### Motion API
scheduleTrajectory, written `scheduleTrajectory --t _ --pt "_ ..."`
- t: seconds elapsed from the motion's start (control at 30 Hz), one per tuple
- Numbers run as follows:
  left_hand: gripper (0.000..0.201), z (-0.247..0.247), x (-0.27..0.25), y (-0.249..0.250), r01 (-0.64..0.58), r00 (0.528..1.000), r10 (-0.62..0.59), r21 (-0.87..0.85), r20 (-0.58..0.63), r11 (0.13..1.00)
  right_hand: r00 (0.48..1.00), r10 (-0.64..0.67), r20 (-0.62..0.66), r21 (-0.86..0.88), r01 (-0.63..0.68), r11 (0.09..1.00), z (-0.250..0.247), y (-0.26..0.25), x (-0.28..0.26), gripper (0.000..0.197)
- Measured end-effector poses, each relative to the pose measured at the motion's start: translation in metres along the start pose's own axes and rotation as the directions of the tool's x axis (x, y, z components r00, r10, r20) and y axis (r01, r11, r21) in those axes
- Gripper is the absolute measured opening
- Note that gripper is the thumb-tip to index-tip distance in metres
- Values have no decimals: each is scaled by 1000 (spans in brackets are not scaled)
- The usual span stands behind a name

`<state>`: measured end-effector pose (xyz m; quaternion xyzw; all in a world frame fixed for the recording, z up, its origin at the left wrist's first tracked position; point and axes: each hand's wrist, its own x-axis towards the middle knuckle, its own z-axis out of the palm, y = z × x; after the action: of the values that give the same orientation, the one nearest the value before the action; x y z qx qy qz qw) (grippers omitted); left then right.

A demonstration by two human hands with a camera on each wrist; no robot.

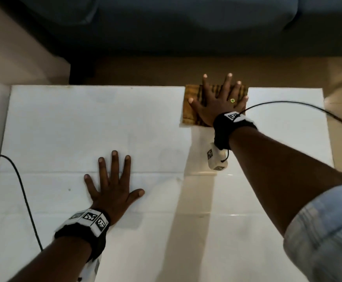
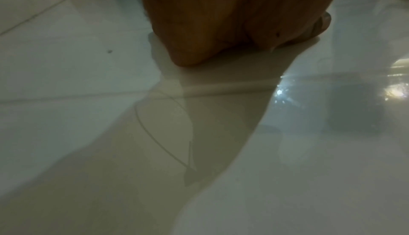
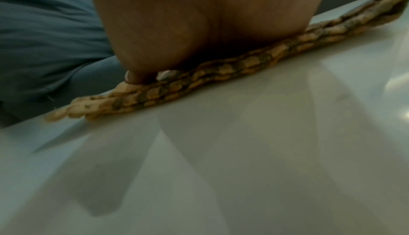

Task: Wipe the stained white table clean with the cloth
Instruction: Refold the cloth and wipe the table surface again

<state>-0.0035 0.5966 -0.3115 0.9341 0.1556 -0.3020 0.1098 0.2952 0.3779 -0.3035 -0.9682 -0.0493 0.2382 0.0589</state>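
A folded tan and brown patterned cloth [image 1: 190, 106] lies flat at the far edge of the white table [image 1: 64, 123], right of centre. My right hand [image 1: 217, 100] presses on it with fingers spread straight, the fingertips reaching past the table edge. The right wrist view shows the palm [image 3: 177, 29] bearing down on the cloth [image 3: 221, 71]. My left hand [image 1: 113, 184] rests flat on the bare table nearer me, fingers splayed, holding nothing. From the left wrist, the heel of that hand [image 2: 210, 34] sits on the glossy top [image 2: 66, 81]. A small dark speck [image 1: 69, 189] marks the table left of this hand.
A dark blue-grey sofa [image 1: 186, 23] stands beyond the table's far edge, with tan floor [image 1: 137, 72] between. A black cable [image 1: 23, 192] trails over the table's left side and another cable [image 1: 308, 108] arcs off my right wrist. A shadow band runs down the table's middle.
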Motion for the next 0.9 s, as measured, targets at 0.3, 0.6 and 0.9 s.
scheduleTrajectory --t 0.3,0.6,0.9 --pt "92 -6 -1 7 33 999 -35 38 41 999 965 -257 56 -38 259 965 43 -31 -75 85" --pt "99 -2 2 3 -25 998 25 5 -55 1000 972 -230 51 30 229 973 128 14 -274 86" --pt "94 -7 3 4 -38 999 37 -47 -24 998 988 -105 114 0 106 994 213 65 -453 79"
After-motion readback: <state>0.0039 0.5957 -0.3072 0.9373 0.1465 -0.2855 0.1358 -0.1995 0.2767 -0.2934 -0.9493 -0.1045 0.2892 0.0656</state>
